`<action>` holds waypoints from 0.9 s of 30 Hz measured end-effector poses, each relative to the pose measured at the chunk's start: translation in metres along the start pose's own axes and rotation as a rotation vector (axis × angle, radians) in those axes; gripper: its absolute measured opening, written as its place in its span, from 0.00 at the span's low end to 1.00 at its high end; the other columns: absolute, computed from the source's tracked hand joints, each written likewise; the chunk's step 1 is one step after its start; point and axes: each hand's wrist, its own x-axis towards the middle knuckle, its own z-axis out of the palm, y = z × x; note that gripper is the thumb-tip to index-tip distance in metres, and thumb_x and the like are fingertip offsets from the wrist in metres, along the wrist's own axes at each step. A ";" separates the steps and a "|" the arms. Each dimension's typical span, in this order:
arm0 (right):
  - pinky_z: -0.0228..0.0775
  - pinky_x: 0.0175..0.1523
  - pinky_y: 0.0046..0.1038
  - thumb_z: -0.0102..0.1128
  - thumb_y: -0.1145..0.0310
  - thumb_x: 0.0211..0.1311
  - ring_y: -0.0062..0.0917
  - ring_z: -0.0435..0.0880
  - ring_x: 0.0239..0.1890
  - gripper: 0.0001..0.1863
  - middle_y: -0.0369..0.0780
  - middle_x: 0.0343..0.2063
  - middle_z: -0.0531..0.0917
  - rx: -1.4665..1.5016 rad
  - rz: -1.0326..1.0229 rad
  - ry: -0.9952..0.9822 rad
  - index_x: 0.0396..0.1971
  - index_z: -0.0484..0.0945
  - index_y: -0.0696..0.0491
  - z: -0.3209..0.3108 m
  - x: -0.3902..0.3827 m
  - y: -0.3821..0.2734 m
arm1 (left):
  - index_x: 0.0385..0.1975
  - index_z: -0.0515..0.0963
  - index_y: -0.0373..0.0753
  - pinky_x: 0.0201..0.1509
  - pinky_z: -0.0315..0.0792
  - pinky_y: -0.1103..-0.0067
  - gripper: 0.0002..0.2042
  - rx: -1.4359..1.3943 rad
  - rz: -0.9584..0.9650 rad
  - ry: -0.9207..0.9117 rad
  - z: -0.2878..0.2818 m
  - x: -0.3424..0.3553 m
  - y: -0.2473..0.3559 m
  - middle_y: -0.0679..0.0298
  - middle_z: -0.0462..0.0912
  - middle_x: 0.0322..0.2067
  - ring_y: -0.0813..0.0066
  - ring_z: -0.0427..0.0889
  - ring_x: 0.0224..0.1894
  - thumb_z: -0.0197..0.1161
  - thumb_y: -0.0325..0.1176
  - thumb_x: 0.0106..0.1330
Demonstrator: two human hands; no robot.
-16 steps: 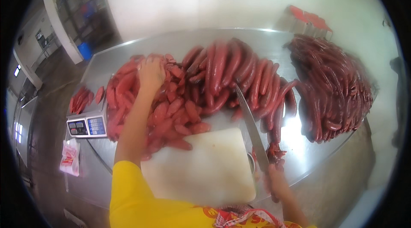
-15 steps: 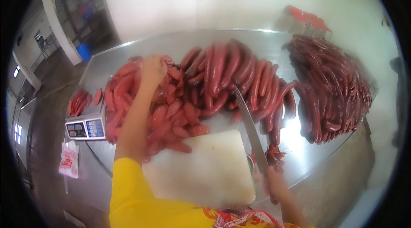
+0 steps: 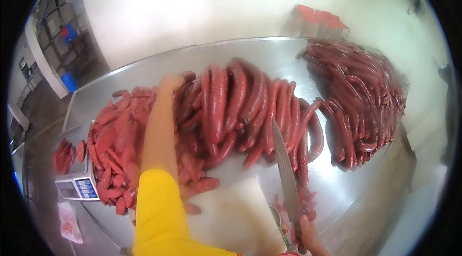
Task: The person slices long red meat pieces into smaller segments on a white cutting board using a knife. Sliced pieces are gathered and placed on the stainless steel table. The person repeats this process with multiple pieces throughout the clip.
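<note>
Evidently the right hand [image 3: 309, 234] wraps its fingers round the knife [image 3: 287, 174]; the left hand [image 3: 171, 83], fingers too blurred to read, is beside the long red sausages [image 3: 231, 99]. Seemingly a reaching step; the next move calls for a blade held clear. Nearer lies a white cutting board [image 3: 240, 215] on a steel table [image 3: 284, 54]; beyond, a pale wall [image 3: 144, 10].

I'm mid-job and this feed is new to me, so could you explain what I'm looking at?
There is no machine here, only a person working bare-handed. The view comes from a fisheye camera on the head, looking down, so straight edges bend.

On the metal table lie short red pieces at left, long red sausages in the middle, and a darker heap at right. A scale stands at left; a cutting board lies nearby.

The right hand holds a knife. The left hand reaches beside the long sausages; it is blurred, so I can't tell whether it grips one.
</note>
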 end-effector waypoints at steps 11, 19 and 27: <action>0.62 0.19 0.23 0.32 0.36 0.72 0.20 0.71 0.12 0.37 0.36 0.13 0.75 0.104 -0.315 -0.097 0.25 0.74 0.57 0.002 -0.026 -0.018 | 0.50 0.73 0.28 0.52 0.73 0.71 0.27 -0.424 0.364 0.146 -0.185 -0.314 0.002 0.48 0.81 0.44 0.62 0.81 0.48 0.70 0.36 0.52; 0.60 0.20 0.21 0.35 0.32 0.69 0.17 0.70 0.14 0.38 0.34 0.13 0.72 -0.161 -0.180 -0.278 0.26 0.75 0.56 -0.042 -0.044 0.008 | 0.49 0.74 0.41 0.48 0.72 0.64 0.25 0.113 0.467 -0.548 -0.083 -0.524 -0.021 0.51 0.81 0.38 0.48 0.79 0.43 0.71 0.41 0.52; 0.70 0.32 0.38 0.42 0.40 0.71 0.40 0.80 0.24 0.33 0.49 0.19 0.78 -0.889 -0.331 -0.339 0.31 0.77 0.60 -0.087 -0.052 0.037 | 0.46 0.77 0.45 0.54 0.59 0.61 0.26 0.174 0.496 0.005 -0.036 -0.600 -0.042 0.62 0.76 0.43 0.61 0.73 0.49 0.67 0.56 0.54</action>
